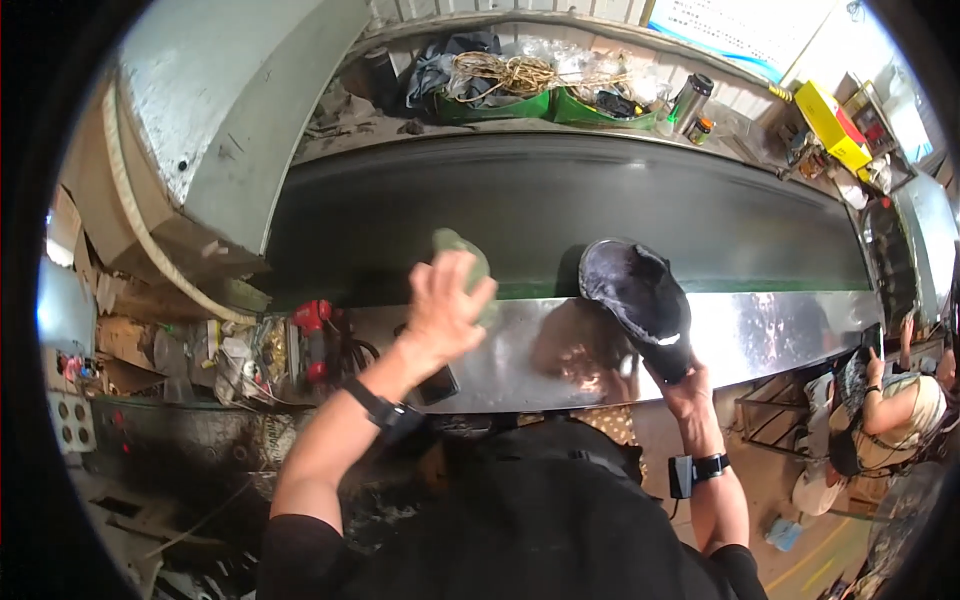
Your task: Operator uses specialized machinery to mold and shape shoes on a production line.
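Observation:
My left hand [445, 300] is raised over the near edge of a dark conveyor belt [560, 210] and grips a greenish flat piece, perhaps an insole [462, 245], which sticks out above the fingers. My right hand [690, 385] holds a black shoe [640, 300] by its heel end, sole side tilted toward the belt, above the shiny metal side panel [760, 335]. Both wrists wear black bands.
A large grey metal housing [220, 110] stands at the left. Green trays [520, 100] with rope and bags and a metal flask [688, 100] sit behind the belt. Cluttered tools [315, 335] lie left of me. Another person [890, 410] sits at the right.

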The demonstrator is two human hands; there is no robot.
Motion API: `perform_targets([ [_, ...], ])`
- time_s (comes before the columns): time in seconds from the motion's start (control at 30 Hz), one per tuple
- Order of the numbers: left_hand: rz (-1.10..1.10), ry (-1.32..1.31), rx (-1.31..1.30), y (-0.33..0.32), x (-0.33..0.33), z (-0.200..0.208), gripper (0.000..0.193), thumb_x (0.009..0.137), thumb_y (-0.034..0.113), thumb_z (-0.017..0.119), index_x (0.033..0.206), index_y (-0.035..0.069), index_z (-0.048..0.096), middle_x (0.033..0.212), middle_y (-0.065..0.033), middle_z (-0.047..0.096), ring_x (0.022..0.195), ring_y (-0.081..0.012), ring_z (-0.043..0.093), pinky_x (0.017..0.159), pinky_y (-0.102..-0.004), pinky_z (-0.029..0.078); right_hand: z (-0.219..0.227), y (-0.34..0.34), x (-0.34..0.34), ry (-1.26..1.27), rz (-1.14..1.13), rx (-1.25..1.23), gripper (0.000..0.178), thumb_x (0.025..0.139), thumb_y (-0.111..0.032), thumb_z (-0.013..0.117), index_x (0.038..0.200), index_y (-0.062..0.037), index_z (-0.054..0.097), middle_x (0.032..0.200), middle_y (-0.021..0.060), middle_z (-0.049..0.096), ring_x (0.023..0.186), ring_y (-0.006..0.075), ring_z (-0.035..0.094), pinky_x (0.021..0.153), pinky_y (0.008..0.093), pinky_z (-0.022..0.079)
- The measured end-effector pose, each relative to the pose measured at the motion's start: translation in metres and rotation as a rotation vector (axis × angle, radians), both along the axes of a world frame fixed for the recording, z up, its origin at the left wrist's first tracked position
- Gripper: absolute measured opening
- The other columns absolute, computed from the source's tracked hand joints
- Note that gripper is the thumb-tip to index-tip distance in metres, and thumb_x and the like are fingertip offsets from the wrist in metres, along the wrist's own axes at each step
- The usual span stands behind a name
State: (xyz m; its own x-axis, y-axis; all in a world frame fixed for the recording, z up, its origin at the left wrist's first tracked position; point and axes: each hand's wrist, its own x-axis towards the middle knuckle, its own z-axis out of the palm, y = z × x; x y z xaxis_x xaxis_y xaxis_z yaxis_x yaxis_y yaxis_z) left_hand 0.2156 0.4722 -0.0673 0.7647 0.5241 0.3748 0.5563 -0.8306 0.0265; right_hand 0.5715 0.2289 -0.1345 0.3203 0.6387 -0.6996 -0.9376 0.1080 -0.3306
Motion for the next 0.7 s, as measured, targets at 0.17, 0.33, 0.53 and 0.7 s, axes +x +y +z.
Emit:
perform_targets([
  [0.17, -0.308, -0.199, 0.154, -0.127, 0.078, -0.045, 0.04, 0.075, 0.023, 0.065, 0.114, 0.024, 0.057, 0.131, -0.0032, 0.049, 0.127, -0.023, 0.045, 0.094, -0.0439, 0.032, 0.008, -0.026, 0.018, -0.162, -0.059, -0.094, 0.05, 0.099, -0.036, 0.059, 0.134, -0.0011, 0.057, 0.137, 0.0172, 0.061, 0.128, 0.0313, 0.057, 0.111, 0.0498, 0.045],
  [0.33, -0.536, -0.054, -0.124, -0.181, 0.112, -0.07, 0.041, 0.083, 0.036, 0.07, 0.122, 0.027, 0.063, 0.138, -0.0033, 0.052, 0.133, -0.0205, 0.041, 0.102, -0.0464, 0.029, 0.033, -0.044, 0.035, -0.52, 0.058, 0.082, 0.05, 0.1, -0.031, 0.061, 0.142, -0.0043, 0.053, 0.143, 0.009, 0.056, 0.132, 0.0236, 0.052, 0.112, 0.0398, 0.041],
  [0.53, 0.401, -1.132, -1.885, -0.094, 0.108, -0.043, 0.027, 0.094, 0.028, 0.068, 0.108, 0.006, 0.071, 0.115, -0.0092, 0.069, 0.1, -0.0214, 0.067, 0.081, -0.0359, 0.055, 0.102, -0.081, 0.011, -1.336, 0.445, 0.035, 0.06, 0.086, -0.008, 0.076, 0.14, 0.0045, 0.054, 0.118, 0.0106, 0.068, 0.085, 0.012, 0.061, 0.077, 0.027, 0.05],
  [0.7, 0.518, -0.992, -2.071, -0.034, 0.083, -0.063, 0.028, 0.1, 0.023, 0.064, 0.114, -0.001, 0.07, 0.109, -0.0127, 0.072, 0.098, -0.0228, 0.067, 0.091, -0.0363, 0.055, 0.052, -0.094, -0.048, -2.306, 0.842, 0.488, 0.047, 0.073, -0.004, 0.084, 0.118, -0.0047, 0.07, 0.098, 0.0085, 0.066, 0.095, 0.0241, 0.067, 0.108, 0.0523, 0.048],
])
